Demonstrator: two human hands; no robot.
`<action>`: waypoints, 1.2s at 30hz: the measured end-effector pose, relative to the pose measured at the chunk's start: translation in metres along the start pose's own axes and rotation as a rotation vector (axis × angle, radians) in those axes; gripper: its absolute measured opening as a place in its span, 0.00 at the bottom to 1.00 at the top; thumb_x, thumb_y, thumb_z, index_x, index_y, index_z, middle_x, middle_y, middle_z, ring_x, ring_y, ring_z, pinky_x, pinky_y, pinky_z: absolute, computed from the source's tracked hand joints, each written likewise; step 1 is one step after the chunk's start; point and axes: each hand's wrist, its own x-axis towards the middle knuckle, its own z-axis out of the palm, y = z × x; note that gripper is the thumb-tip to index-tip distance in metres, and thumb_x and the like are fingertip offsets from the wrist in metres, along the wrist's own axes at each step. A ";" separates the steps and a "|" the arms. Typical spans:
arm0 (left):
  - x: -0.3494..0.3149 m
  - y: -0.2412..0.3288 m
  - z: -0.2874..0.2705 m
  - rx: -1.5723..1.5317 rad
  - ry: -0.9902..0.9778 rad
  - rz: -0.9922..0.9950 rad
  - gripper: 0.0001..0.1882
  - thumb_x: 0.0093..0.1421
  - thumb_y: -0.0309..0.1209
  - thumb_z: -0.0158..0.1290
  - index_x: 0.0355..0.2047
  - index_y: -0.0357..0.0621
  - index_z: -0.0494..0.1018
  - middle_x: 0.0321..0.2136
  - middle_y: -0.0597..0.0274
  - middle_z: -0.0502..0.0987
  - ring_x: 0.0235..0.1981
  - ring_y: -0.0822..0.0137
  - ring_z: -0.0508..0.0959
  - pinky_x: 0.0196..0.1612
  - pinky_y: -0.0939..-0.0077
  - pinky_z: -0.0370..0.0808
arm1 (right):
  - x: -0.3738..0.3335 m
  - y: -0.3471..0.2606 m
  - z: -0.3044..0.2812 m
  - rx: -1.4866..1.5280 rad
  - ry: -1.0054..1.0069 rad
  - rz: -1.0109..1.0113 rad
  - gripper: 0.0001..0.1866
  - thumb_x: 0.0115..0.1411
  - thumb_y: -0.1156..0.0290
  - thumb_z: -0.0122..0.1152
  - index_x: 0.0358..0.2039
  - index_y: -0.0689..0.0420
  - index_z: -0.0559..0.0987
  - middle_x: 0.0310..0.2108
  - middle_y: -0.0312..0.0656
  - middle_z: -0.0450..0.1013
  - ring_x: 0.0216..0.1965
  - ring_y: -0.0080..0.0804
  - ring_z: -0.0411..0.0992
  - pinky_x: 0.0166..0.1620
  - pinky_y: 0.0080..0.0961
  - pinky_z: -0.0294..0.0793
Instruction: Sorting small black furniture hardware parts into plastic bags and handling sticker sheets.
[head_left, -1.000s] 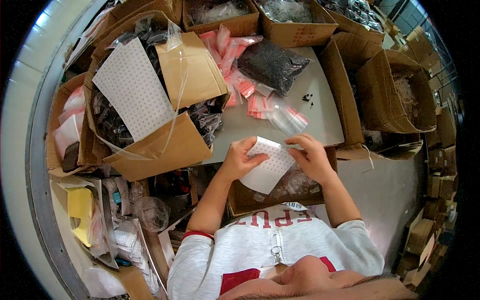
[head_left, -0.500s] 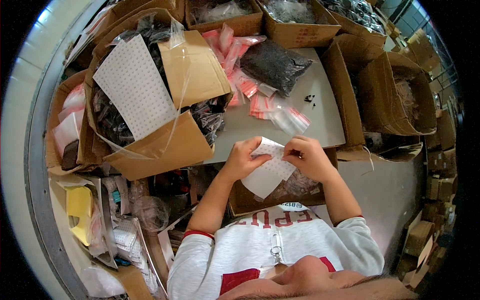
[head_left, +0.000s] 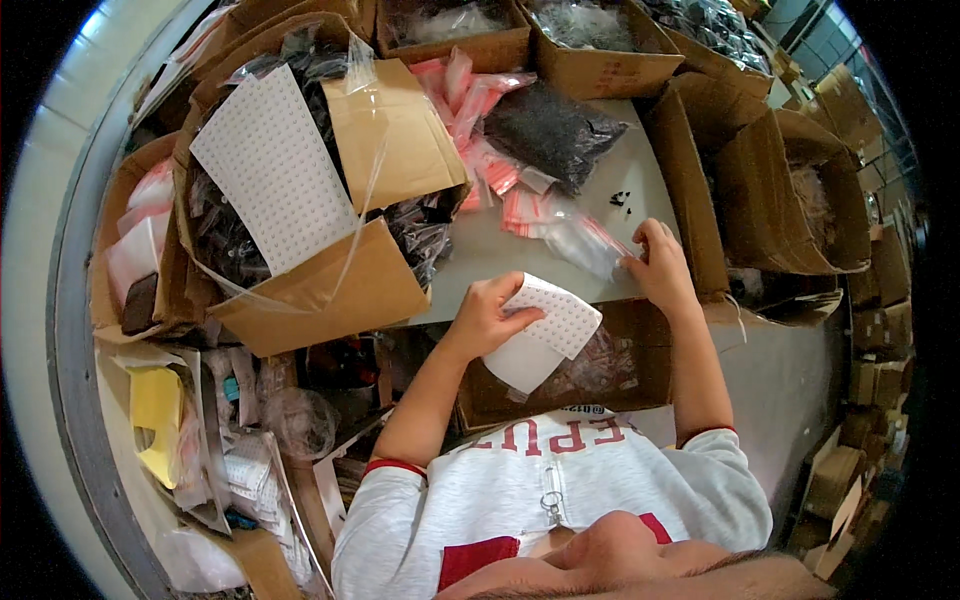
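Carton [head_left: 320, 290] at left with open flaps, holding dark packets [head_left: 220, 235], uncountable, and one large white dotted sheet [head_left: 275, 170] slanting from upper left to lower right. Next, left hand [head_left: 492, 318] with grip pinching one smaller dotted sheet [head_left: 555, 335], apparently folded, between thumb and fingers near the left edge, above an open box [head_left: 655, 365] of clear plastic pieces [head_left: 600, 365]. Farther up, on the grey desk [head_left: 470, 250], a heap of red-striped bags [head_left: 470, 105], too overlapped to count, beside one bag of small black pieces [head_left: 550, 130]. Lower in the heap, one clear zip bag [head_left: 585, 248], up and to the right of the smaller sheet, with long axis running down rightward to the fingertips of the right hand [head_left: 632, 250]. Clearly nearer to right hand than to left. Right grip with thumb and fingers at that bag's right end; cannot tell whether pinching or merely touching. Just above, loose black bits [head_left: 620, 203], perhaps four. Far right, tall cartons [head_left: 800, 205], at least two.
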 end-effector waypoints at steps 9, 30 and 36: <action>0.002 0.002 -0.001 0.080 -0.022 0.026 0.16 0.50 0.27 0.65 0.36 0.35 0.73 0.30 0.48 0.79 0.32 0.56 0.81 0.36 0.68 0.75 | -0.028 0.000 -0.004 0.088 0.063 -0.120 0.26 0.46 0.80 0.70 0.45 0.60 0.68 0.43 0.46 0.67 0.41 0.46 0.70 0.45 0.36 0.70; -0.001 0.000 -0.001 -0.029 -0.028 -0.030 0.16 0.51 0.25 0.64 0.39 0.34 0.74 0.33 0.53 0.81 0.34 0.66 0.81 0.40 0.72 0.76 | -0.002 -0.009 0.003 -0.027 -0.162 -0.110 0.13 0.52 0.75 0.64 0.37 0.59 0.72 0.39 0.50 0.70 0.45 0.51 0.69 0.49 0.38 0.69; 0.000 0.002 -0.001 -0.063 -0.019 -0.008 0.16 0.52 0.25 0.64 0.39 0.34 0.74 0.33 0.53 0.81 0.34 0.68 0.80 0.39 0.73 0.76 | 0.009 0.006 0.028 -0.108 0.085 -0.231 0.10 0.52 0.73 0.66 0.32 0.60 0.75 0.42 0.50 0.69 0.47 0.51 0.68 0.51 0.38 0.69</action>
